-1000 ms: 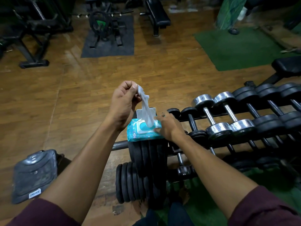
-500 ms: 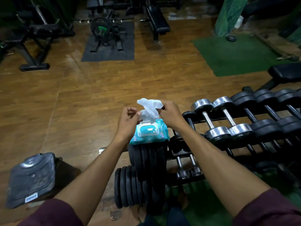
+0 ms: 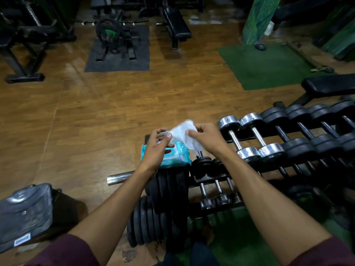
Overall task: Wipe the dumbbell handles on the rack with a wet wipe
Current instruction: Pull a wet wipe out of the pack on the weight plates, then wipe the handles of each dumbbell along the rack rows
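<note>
A white wet wipe [image 3: 186, 136] is stretched between both hands above the teal wipe pack [image 3: 177, 155]. My left hand [image 3: 157, 148] pinches its left edge and covers part of the pack. My right hand [image 3: 206, 138] pinches its right side. The pack lies on top of black weight plates [image 3: 169, 191] at the left end of the dumbbell rack [image 3: 211, 178]. Chrome dumbbells [image 3: 240, 139] and black dumbbells [image 3: 299, 131] lie in a row on the rack's upper tier to the right, their bare metal handles showing.
Small dumbbells [image 3: 217, 196] sit on the lower tier. A steel bar end [image 3: 120, 178] sticks out left of the plates. A grey scale-like device [image 3: 23, 214] lies on the wooden floor at lower left. A bench [image 3: 326, 86] stands behind the rack.
The wipe has come free of the pack. My left hand dropped from its raised pull, my right hand left the pack, and both now hold the wipe spread between them.
</note>
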A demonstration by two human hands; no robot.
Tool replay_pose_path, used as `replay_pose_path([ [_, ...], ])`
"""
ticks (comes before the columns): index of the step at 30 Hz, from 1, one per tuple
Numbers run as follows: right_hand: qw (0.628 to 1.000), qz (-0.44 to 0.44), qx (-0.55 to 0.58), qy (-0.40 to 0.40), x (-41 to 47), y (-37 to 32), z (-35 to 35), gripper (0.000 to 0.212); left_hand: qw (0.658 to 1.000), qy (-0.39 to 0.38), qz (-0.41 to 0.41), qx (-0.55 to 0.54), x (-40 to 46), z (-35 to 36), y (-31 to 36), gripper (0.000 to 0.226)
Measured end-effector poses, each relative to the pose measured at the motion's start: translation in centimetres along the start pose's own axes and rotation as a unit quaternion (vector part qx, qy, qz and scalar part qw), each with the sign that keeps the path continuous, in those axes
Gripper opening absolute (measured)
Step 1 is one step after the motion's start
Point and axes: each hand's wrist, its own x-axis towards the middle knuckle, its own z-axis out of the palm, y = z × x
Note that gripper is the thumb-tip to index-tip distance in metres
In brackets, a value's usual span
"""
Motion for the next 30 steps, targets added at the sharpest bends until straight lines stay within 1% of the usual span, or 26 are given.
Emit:
replay_pose_path([
  [2,1.000,0.025,0.005,-0.004,-0.8,0.9,-0.2,0.021,0.999,-0.043,-0.002,0.003,-0.3,1.5,0.1,0.033],
  [3,0.999,0.035,0.003,-0.003,-1.2,1.3,-0.3,0.018,0.998,-0.062,-0.002,0.017,-0.4,2.3,0.1,0.033],
  [5,0.999,0.046,0.005,0.002,-1.9,2.1,-0.6,0.021,0.994,-0.091,0.007,0.058,-0.5,3.7,-0.5,0.028],
  [7,0.998,0.047,0.044,-0.002,-2.4,2.7,-1.1,0.020,0.990,-0.108,0.013,0.088,-0.6,4.8,-1.3,0.019],
  [8,0.996,0.050,0.072,-0.008,-2.6,2.9,-1.5,0.018,0.991,-0.107,0.002,0.081,-0.7,5.4,-1.7,0.017],
  [11,0.991,0.042,0.122,-0.025,-2.9,3.9,-3.1,0.015,0.995,-0.079,-0.052,0.031,-0.6,6.8,-2.6,0.017],
  [14,0.993,0.027,0.111,-0.041,-2.3,5.7,-4.6,0.010,0.995,-0.043,-0.091,-0.005,-0.3,8.3,-3.3,0.011],
  [17,0.987,0.060,0.131,-0.066,-1.7,7.0,-5.6,0.021,0.988,-0.028,-0.125,-0.086,-0.2,9.7,-3.4,0.018],
  [20,0.965,0.108,0.193,-0.143,-1.3,8.2,-7.1,0.031,0.976,0.002,-0.140,-0.169,0.4,11.8,-3.6,0.021],
  [21,0.958,0.110,0.206,-0.165,-1.2,8.8,-7.7,0.030,0.976,0.014,-0.139,-0.167,0.4,12.6,-3.8,0.020],
  [22,0.959,0.101,0.197,-0.175,-1.2,9.4,-8.2,0.029,0.981,0.029,-0.133,-0.138,0.5,13.5,-4.0,0.017],
  [24,0.978,0.061,0.132,-0.146,-0.7,10.6,-9.4,0.027,0.990,0.059,-0.116,-0.046,0.5,15.1,-4.6,0.009],
  [25,0.985,0.046,0.109,-0.129,-0.5,11.3,-10.0,0.027,0.991,0.071,-0.113,-0.019,0.5,15.9,-5.0,0.008],
  [26,0.986,0.038,0.104,-0.121,-0.2,11.7,-10.6,0.024,0.990,0.083,-0.117,-0.017,0.4,16.7,-5.3,0.007],
  [28,0.985,0.036,0.118,-0.120,0.3,12.5,-11.9,0.019,0.984,0.101,-0.134,-0.054,0.2,18.1,-5.9,0.007],
  [30,0.982,0.052,0.141,-0.118,0.8,13.4,-13.2,0.021,0.980,0.099,-0.144,-0.100,-0.2,19.5,-6.2,0.010],
])
